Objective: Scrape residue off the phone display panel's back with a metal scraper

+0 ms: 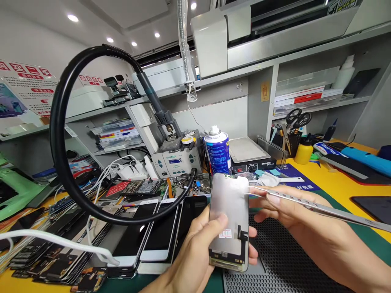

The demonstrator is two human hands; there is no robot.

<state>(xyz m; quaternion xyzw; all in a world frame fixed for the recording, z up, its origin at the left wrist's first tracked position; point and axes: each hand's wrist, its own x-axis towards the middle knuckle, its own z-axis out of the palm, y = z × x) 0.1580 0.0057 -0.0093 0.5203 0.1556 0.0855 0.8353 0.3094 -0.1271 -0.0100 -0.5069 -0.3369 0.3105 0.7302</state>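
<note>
While the left hand grips one screen panel at lower centre, we note the right hand pinching one pair of tweezers beside it.

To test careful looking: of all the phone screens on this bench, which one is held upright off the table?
The screen panel in the left hand, metal back facing the camera; the other screens lie flat in rows.

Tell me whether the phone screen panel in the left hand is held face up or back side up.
Back side up. The screen panel in the left hand shows its grey metal backing, flex cable and sticker, not glass.
</note>
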